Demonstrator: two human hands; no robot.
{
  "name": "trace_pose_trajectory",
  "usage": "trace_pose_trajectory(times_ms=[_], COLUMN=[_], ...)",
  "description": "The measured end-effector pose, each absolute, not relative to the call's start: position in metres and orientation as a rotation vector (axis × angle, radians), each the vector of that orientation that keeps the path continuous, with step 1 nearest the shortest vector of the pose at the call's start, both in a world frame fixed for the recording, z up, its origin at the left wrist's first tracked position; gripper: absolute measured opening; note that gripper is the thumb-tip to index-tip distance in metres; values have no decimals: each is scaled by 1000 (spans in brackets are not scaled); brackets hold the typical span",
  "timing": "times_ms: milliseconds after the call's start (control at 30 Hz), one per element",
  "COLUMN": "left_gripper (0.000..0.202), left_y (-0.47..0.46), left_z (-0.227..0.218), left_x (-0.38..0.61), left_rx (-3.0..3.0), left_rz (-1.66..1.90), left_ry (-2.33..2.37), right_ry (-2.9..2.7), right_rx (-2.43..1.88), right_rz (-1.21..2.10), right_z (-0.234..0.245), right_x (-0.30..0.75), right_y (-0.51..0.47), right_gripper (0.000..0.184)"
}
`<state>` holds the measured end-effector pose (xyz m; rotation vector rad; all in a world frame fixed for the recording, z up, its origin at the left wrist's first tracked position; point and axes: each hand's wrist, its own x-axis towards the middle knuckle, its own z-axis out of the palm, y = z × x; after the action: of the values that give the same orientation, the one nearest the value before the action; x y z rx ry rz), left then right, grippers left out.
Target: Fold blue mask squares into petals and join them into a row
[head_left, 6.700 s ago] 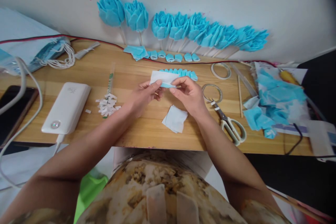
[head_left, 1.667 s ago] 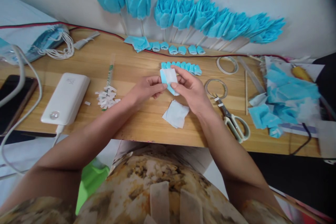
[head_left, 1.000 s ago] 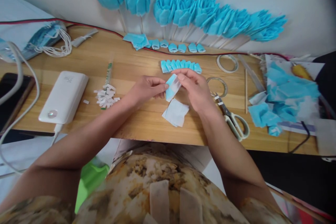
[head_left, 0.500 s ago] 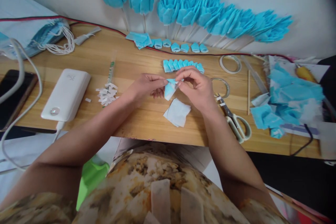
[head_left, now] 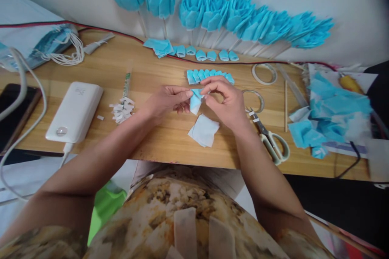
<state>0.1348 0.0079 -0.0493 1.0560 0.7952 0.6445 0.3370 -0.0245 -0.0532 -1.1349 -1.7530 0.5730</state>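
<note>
My left hand and my right hand meet over the middle of the wooden table. Both pinch one small folded blue piece, held just above the tabletop. Its lower tip hangs down between my fingers. Under my right hand lies a stack of white squares. Just beyond my hands a row of folded blue petals lies side by side. A second row of small blue rolls lies farther back.
Blue paper flowers on sticks lean on the wall. Scissors, two tape rings, and wooden sticks lie right, beside a blue scrap pile. A white power bank, paper bits, a phone and masks lie left.
A long white-and-blue strip was folded into a short piece, then pinched at its top between both hands. My hands drew closer together; the piece now hangs narrower.
</note>
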Motion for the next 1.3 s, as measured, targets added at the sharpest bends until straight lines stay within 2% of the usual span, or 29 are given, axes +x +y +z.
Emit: trace_pose_trajectory(times_ms=[167,367,500,633,767,933,1133,1300], left_gripper=[46,32,23,25,28,26,31,36], left_y=[6,5,5,5,4,3,3,2], left_z=[-47,-48,-48,-47,-47,-51,-52,-51], left_x=[137,140,141,142,142,141,142,142], left_rx=[1064,1013,1041,1086,1136,1160,1175,1152], left_rz=[668,710,804,869,897,931,914,893], left_ry=[828,950,973,983,992,995,987,988], right_ry=[-1765,-1767,-1528,-1262,-1227,-1296,-1350,-1317], right_rx=[-1170,-1165,-1127,-1185,-1190,-1215,-1225,-1216], right_rz=[595,651,931,1211,1383,1380,1259,1171], right_z=[-51,-50,-54,-60,-61,-56,-64,-68], right_x=[336,335,338,336,329,324,324,325], right_y=[-25,-27,-26,-24,-26,-29,-25,-23], right_gripper=[20,20,18,34,33,34,27,29])
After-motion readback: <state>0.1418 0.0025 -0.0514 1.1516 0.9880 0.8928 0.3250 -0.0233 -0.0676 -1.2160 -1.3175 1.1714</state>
